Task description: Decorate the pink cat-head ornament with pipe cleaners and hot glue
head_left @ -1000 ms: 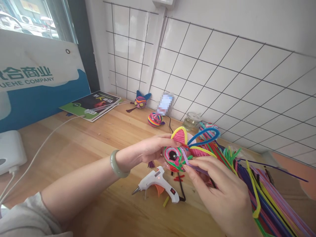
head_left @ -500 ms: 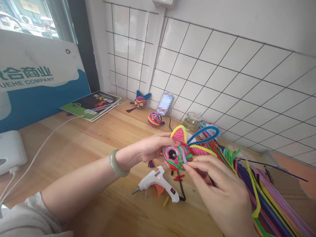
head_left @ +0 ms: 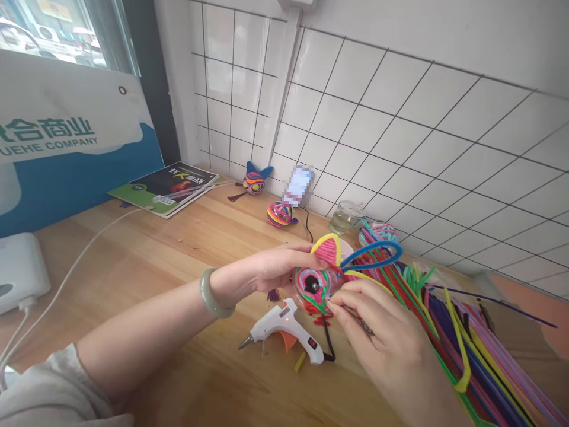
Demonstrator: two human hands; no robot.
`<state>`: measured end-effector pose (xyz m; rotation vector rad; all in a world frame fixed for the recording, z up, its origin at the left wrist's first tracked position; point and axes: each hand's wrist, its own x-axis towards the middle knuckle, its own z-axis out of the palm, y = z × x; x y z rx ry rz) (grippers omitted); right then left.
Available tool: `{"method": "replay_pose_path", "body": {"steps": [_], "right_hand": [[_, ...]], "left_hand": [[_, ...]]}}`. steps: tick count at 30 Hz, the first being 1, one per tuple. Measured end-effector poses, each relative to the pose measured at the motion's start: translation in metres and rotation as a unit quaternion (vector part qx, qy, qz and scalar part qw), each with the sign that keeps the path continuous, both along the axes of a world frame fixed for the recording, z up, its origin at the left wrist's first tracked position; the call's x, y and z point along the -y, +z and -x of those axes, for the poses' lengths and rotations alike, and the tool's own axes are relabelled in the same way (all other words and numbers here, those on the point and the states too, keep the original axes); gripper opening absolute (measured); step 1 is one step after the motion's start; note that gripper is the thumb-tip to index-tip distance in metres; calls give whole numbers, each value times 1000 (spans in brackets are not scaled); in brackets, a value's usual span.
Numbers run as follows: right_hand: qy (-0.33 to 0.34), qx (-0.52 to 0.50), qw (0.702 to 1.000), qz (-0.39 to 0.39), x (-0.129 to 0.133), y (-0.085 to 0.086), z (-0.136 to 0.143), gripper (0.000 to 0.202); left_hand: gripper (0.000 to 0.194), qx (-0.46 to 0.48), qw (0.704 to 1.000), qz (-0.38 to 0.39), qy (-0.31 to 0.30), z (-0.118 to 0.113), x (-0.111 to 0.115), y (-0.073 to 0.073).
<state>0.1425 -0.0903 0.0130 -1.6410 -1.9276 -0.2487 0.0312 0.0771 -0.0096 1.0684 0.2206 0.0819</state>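
A round craft figure (head_left: 315, 286) of coloured pipe cleaners has a black eye ringed in pink and green, a pink ear edged in yellow and a blue loop (head_left: 377, 252) on top. My left hand (head_left: 278, 268) grips it from the left and behind, thumb near the ear. On its front right side, my right hand (head_left: 382, 332) is pinched against the surface; whatever lies between the fingertips is too small to make out. Just below, a white glue gun (head_left: 287, 329) rests on the wooden table (head_left: 200, 243), nozzle pointing left.
Many pipe cleaners (head_left: 484, 356) lie at the right. A glass jar (head_left: 345, 217), a phone (head_left: 297, 185), a striped ball (head_left: 280, 214) and a blue-eared figure (head_left: 253, 179) stand near the wall. Booklets (head_left: 173, 187) and a white device (head_left: 22, 273) are left.
The figure has turned slightly and shifted a little right, its blue loop now lower. My right fingertips have moved slightly left against its front, and the lilac strip there is now mostly hidden.
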Motion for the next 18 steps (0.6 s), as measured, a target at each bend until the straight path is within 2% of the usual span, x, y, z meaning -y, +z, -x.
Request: {"method": "replay_pose_path", "body": {"steps": [9,13,18], "right_hand": [[28,4,998,60,2,3,-2,16],[50,16,996,75,2,7,-5,17],[42,-2,994,100,4,9,-8,18]], "left_hand": [[25,-26,999,-18,-18,-3,3,-7],[27,-40,999,-19,-24,-3,2,-6],[29,-43,998,-28,-33,-3,3,-5]]}}
